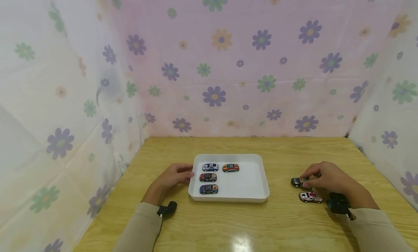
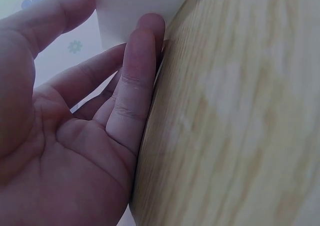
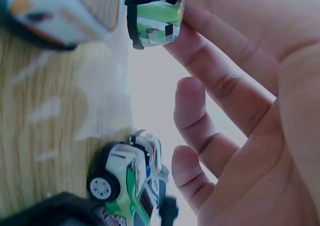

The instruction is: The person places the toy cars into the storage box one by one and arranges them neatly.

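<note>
A white tray point(image 1: 249, 181) sits mid-table with several toy cars point(image 1: 208, 178) in its left half. My left hand point(image 1: 177, 175) lies flat on the table, its straight fingers point(image 2: 137, 70) touching the tray's left wall point(image 2: 130, 10). My right hand point(image 1: 321, 179) is at the right of the table, and its fingertips point(image 3: 200, 40) pinch a dark green toy car point(image 1: 298, 182) point(image 3: 155, 20) that stands on the wood. A white toy car point(image 1: 310, 197) stands just in front of that hand.
In the right wrist view a white-and-green car point(image 3: 130, 178) stands beside the palm, and a blurred car point(image 3: 60, 10) is close to the lens. Flowered cloth walls point(image 1: 215, 63) close in the wooden table point(image 1: 228, 226) on three sides.
</note>
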The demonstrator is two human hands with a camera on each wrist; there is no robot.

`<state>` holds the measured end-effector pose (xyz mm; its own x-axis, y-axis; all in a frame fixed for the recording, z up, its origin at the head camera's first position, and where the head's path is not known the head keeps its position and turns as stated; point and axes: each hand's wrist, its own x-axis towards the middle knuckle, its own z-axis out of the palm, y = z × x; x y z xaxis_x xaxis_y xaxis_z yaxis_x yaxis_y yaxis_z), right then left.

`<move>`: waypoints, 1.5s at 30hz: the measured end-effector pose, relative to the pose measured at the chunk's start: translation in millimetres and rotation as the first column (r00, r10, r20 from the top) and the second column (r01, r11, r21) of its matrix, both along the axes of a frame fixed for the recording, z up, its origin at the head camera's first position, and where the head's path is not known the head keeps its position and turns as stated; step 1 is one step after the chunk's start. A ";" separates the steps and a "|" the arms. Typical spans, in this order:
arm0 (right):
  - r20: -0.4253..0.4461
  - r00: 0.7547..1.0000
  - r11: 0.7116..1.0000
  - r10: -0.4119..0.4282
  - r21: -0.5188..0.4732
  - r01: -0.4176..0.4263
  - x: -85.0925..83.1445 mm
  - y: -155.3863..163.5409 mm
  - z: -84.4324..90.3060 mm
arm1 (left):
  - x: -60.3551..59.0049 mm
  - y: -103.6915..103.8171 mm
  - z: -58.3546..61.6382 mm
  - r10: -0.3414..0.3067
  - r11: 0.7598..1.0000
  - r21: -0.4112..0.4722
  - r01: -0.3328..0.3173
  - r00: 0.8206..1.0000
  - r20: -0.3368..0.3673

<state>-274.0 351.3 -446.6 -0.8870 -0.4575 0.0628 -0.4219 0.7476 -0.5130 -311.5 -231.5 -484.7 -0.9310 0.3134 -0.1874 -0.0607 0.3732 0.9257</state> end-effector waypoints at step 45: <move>-0.052 0.999 1.000 0.016 -0.007 -0.016 -24.0 -53.1 37.5 | 2.9 -1.2 1.6 -0.017 1.000 0.015 0.017 1.000 -0.011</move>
<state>-298.0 298.2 -409.1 -0.8750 -0.4710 0.1119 -0.4600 0.7370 -0.4953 -308.6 -232.7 -483.1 -0.9274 0.3320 -0.1726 -0.0444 0.3603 0.9318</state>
